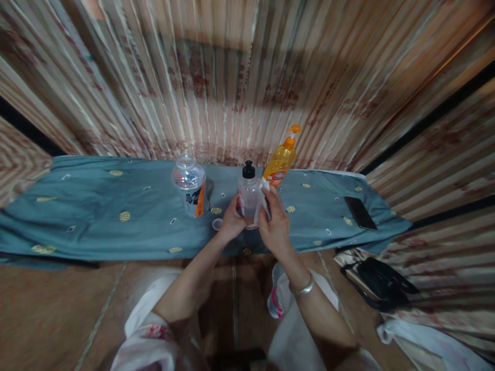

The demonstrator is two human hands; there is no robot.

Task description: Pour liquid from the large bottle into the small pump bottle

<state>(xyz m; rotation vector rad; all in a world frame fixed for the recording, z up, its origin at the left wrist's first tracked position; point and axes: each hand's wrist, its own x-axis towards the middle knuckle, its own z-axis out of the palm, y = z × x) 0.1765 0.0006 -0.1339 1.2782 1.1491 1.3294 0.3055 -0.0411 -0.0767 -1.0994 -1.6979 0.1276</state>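
Note:
A clear plastic bottle with a black cap (248,191) stands upright near the front of the cloth-covered table. My left hand (232,219) is closed round its lower left side. On the bottle's right, my right hand (275,216) pinches a white tissue (264,191) and holds it against the bottle's side. Just behind stands an orange pump bottle (280,162), tilted in view, with yellow liquid inside. To the left is an open clear plastic bottle (189,188) with an orange and black label. A small round clear lid (217,224) lies beside my left hand.
The table has a teal patterned cloth (147,221). A black phone (360,213) lies at its right end. Pleated curtains (216,103) hang behind and at the sides. A black bag (381,283) is low on the right, near dark frame bars (433,113).

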